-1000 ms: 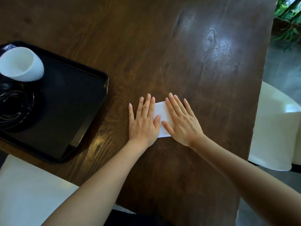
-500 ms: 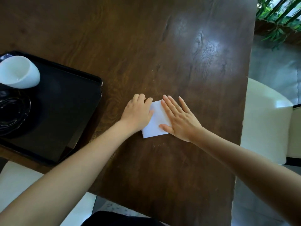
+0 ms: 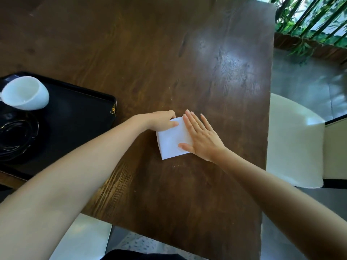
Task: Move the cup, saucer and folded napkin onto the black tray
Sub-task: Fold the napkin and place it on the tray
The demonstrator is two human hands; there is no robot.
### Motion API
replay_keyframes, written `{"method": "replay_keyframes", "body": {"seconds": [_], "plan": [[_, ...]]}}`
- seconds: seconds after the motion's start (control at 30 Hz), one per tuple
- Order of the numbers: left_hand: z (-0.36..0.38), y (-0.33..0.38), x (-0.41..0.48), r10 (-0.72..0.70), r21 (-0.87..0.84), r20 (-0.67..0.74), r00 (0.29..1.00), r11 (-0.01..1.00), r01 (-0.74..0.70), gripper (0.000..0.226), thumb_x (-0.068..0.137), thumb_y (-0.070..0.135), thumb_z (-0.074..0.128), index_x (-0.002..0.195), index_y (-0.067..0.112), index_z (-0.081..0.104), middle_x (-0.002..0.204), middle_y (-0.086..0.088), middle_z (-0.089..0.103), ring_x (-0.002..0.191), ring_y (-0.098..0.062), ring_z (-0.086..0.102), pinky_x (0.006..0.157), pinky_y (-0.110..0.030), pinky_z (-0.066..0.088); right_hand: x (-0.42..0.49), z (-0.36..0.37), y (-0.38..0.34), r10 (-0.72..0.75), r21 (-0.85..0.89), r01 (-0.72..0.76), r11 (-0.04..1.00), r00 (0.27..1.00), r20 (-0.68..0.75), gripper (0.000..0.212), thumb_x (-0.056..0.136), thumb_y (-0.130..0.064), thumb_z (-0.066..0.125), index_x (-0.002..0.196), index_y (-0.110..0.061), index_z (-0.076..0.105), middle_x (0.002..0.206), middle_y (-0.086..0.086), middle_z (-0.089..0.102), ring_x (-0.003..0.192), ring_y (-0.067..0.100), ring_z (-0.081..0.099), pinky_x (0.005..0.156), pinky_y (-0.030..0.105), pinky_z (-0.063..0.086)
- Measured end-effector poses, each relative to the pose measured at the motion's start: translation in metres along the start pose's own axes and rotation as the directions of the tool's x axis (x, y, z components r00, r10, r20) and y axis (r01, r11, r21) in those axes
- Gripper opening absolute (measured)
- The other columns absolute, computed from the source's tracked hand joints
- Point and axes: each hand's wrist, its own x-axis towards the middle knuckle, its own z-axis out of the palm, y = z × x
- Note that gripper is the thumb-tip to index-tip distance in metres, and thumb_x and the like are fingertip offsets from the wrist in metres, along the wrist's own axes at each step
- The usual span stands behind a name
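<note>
A folded white napkin (image 3: 171, 142) lies on the dark wooden table (image 3: 169, 62), to the right of the black tray (image 3: 78, 117). My left hand (image 3: 161, 121) grips the napkin's upper left corner with curled fingers. My right hand (image 3: 201, 137) lies flat, fingers apart, pressing on the napkin's right side. On the tray's left part stand a white cup (image 3: 25, 93) and, in front of it, a dark glossy saucer (image 3: 16, 136). The cup stands apart from the saucer.
A white chair (image 3: 294, 141) stands at the table's right edge, another white seat (image 3: 82, 239) below the near edge. Green plants (image 3: 309, 19) fill the upper right corner. The tray's right half is bare.
My left hand went from lying flat on the napkin to curling round its left corner. More of the napkin shows. The right hand stayed flat on it.
</note>
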Motion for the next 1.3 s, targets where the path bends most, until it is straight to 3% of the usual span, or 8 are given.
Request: {"method": "replay_keyframes", "body": {"seconds": [0.13, 0.27, 0.33, 0.4, 0.57, 0.87, 1.13, 1.3], "plan": [[0.0, -0.001, -0.027, 0.027, -0.347, -0.149, 0.988, 0.935, -0.078, 0.022, 0.097, 0.038, 0.037, 0.109, 0.02, 0.038, 0.098, 0.003, 0.05, 0.084, -0.01, 0.053, 0.063, -0.024, 0.041, -0.009, -0.008, -0.002, 0.354, 0.415, -0.295, 0.861, 0.932, -0.072, 0.081, 0.09, -0.058, 0.04, 0.15, -0.014, 0.007, 0.16, 0.004, 0.009, 0.147, 0.018, 0.008, 0.118, 0.034, 0.007], [0.003, 0.007, -0.055, -0.028, -0.695, -0.402, 0.915, 0.66, -0.285, 0.03, 0.096, 0.04, 0.039, 0.115, 0.016, 0.039, 0.106, 0.0, 0.053, 0.096, -0.015, 0.056, 0.076, -0.03, 0.046, -0.01, -0.035, -0.018, 0.654, 0.881, -0.347, 0.322, 0.754, 0.058, 0.048, 0.094, -0.049, 0.038, 0.124, -0.015, 0.052, 0.125, 0.006, 0.06, 0.112, 0.022, 0.059, 0.09, 0.031, 0.048], [0.01, 0.015, -0.064, -0.089, -0.73, -0.488, 0.868, 0.587, -0.351, 0.031, 0.096, 0.042, 0.039, 0.116, 0.018, 0.039, 0.112, -0.004, 0.055, 0.099, -0.016, 0.058, 0.079, -0.033, 0.05, 0.0, -0.055, -0.031, 0.658, 0.958, -0.285, 0.022, 0.726, 0.201, 0.042, 0.094, -0.052, 0.035, 0.097, -0.017, 0.059, 0.096, 0.002, 0.065, 0.086, 0.021, 0.065, 0.062, 0.035, 0.059], [0.017, 0.022, -0.071, -0.164, -0.727, -0.559, 0.813, 0.567, -0.386, 0.03, 0.096, 0.042, 0.038, 0.115, 0.019, 0.039, 0.109, 0.0, 0.056, 0.096, -0.012, 0.058, 0.077, -0.031, 0.051, 0.01, -0.072, -0.042, 0.66, 0.965, -0.246, -0.095, 0.71, 0.246, 0.041, 0.093, -0.053, 0.036, 0.084, -0.018, 0.056, 0.085, 0.0, 0.06, 0.076, 0.017, 0.064, 0.041, 0.028, 0.053], [0.028, 0.027, -0.084, -0.406, -0.748, -0.647, 0.645, 0.502, -0.434, 0.024, 0.095, 0.041, 0.04, 0.109, 0.022, 0.041, 0.099, 0.008, 0.057, 0.087, -0.007, 0.059, 0.069, -0.023, 0.05, 0.018, -0.086, -0.06, 0.718, 0.956, -0.168, 0.241, 0.694, -0.059, 0.047, 0.095, -0.046, 0.037, 0.066, -0.01, 0.043, 0.06, -0.004, 0.047, 0.051, 0.007, 0.039, 0.047, 0.023, 0.03], [0.042, 0.001, -0.121, -0.623, -0.752, -0.659, 0.421, 0.538, -0.381, 0.02, 0.093, 0.042, 0.044, 0.107, 0.028, 0.041, 0.094, 0.017, 0.054, 0.086, -0.002, 0.058, 0.06, -0.013, 0.044, 0.04, -0.087, -0.094, 0.551, 0.942, -0.055, 0.33, 0.822, -0.145, 0.045, 0.094, -0.041, 0.043, 0.06, -0.015, 0.032, 0.055, -0.007, 0.035, 0.046, 0.004, 0.031, 0.043, 0.017, 0.027], [0.034, -0.061, -0.162, -0.752, -0.823, -0.54, 0.378, 0.379, -0.422, 0.016, 0.094, 0.034, 0.046, 0.105, 0.023, 0.045, 0.092, 0.008, 0.059, 0.081, -0.004, 0.06, 0.056, -0.014, 0.046, 0.092, -0.095, -0.154, 0.395, 0.847, -0.083, 0.525, 0.905, -0.156, 0.049, 0.09, -0.048, 0.041, 0.054, -0.022, 0.02, 0.047, -0.008, 0.025, 0.044, 0.011, 0.024, 0.043, 0.02, 0.018], [0.032, -0.105, -0.181, -0.819, -0.897, -0.367, 0.442, 0.185, -0.402, 0.01, 0.095, 0.027, 0.045, 0.103, 0.021, 0.047, 0.095, 0.002, 0.06, 0.084, -0.01, 0.061, 0.063, -0.026, 0.052, 0.128, -0.091, -0.194, 0.294, 0.693, -0.125, 0.71, 0.947, -0.131, 0.05, 0.092, -0.047, 0.041, 0.055, -0.02, 0.022, 0.049, -0.006, 0.028, 0.044, 0.012, 0.024, 0.045, 0.027, 0.018]]}}
